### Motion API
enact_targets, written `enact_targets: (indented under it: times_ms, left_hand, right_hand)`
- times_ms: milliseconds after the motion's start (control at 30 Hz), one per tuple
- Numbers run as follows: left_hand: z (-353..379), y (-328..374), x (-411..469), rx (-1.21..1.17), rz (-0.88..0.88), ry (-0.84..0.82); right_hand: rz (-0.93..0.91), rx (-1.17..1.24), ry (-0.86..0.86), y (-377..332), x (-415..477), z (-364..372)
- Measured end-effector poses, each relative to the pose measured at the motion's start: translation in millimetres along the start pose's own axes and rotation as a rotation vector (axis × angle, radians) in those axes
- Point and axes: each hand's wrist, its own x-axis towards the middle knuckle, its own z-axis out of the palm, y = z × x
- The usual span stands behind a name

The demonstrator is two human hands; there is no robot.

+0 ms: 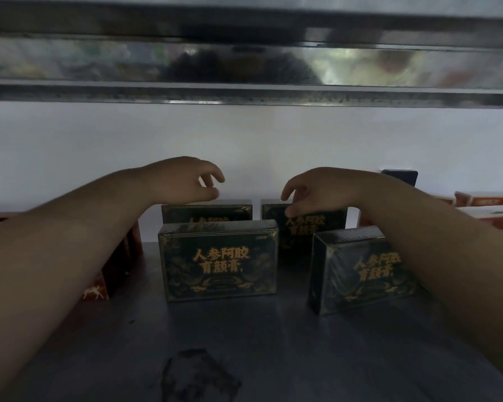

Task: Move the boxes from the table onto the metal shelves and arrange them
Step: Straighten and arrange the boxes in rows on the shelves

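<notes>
Several dark green boxes with gold lettering stand upright on a metal shelf (pixel 244 329). One box (pixel 218 261) is in front at the centre, and another (pixel 360 271) stands at the front right, turned at an angle. Two more are behind them: the back left box (pixel 206 213) and the back right box (pixel 311 224). My left hand (pixel 186 181) hovers just above the back left box, fingers curled and apart, holding nothing. My right hand (pixel 317 187) rests with its fingertips on the top front of the back right box, without gripping it.
A red box (pixel 111 274) stands at the left under my forearm. Orange and white boxes (pixel 485 204) and a dark box (pixel 400 177) sit at the right. The shiny rail of the shelf above (pixel 244 68) crosses the top. A white wall lies behind.
</notes>
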Motion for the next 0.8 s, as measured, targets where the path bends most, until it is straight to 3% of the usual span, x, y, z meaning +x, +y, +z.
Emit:
enact_targets:
  times_ms: [233, 433, 533, 800]
  left_hand:
    - [7, 54, -23, -0.057, -0.02, -0.311]
    - [31, 67, -32, 0.118, -0.005, -0.329]
    - [36, 60, -36, 0.129, 0.009, -0.285]
    - [38, 41, -47, 0.153, -0.032, -0.224]
  right_hand:
    - [-0.003, 0.101, -0.144, -13, -42, 6]
    - [0.021, 0.041, -0.318, 5, -65, -1]
    - [-0.007, -0.069, -0.258, 11, -64, 9]
    - [-0.036, -0.047, -0.013, -4, -37, 40]
